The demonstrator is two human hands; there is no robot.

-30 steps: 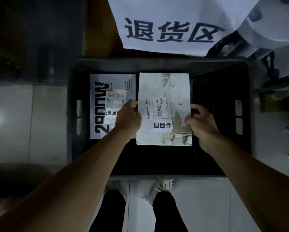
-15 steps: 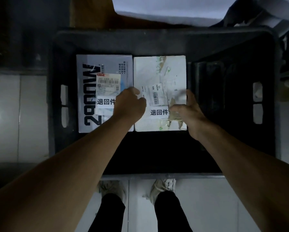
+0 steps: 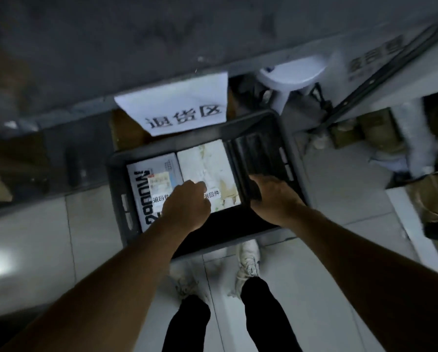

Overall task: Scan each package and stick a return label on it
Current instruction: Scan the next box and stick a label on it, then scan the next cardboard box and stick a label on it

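We start at the left of the dark crate (image 3: pixel 116 189), which sits on the pale tiled floor (image 3: pixel 60 237) with its long axis running left to right and tipped a little in our view. Its left bay holds the printed package (image 3: pixel 141 199), lying flat with its long side running near to far; a shipping slip and a white return label (image 3: pixel 159 199) already sit on it. Just beside it, edges touching or nearly so, lies the white package (image 3: pixel 207 161), also flat, long axis near to far, with its own return label (image 3: pixel 214 195) near the bottom edge.

Our left hand (image 3: pixel 187 207) hovers over the seam between the two packages, fingers loosely curled and pointing at the white one; we cannot tell whether it touches the paper or holds anything. Our right hand (image 3: pixel 271 196) is to the right of the white package, over the crate's bare right bay, fingers relaxed, its grip released. The left hand is the nearer one to both packages.

We judge that both parcels here are labelled and dropped off, so the coming move likely leads away from the crate. Far of it hangs a paper sign (image 3: pixel 177 110), and to the right stand a white stool (image 3: pixel 289 74) and stacked cardboard, blurred by motion
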